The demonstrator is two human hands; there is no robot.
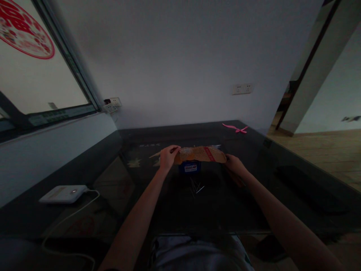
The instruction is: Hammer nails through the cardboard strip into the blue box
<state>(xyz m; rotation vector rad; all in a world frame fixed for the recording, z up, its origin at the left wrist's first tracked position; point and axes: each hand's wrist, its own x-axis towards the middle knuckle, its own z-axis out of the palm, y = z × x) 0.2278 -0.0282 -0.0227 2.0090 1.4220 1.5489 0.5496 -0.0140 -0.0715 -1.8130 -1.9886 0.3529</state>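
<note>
One box (190,168) partly behind tan strip (195,154)

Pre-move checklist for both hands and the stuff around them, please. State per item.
1. Left hand grips near end of tan strip: ok
2. Right hand at the strip's other end: ok
3. Strip clear of blue box: cannot tell, it overlaps the box's top edge in view
4. Loose thin metal pieces clear of both hands: ok
5. White cable clear of both hands: ok
6. Lighting good enough for small parts: not ok, dim
</note>
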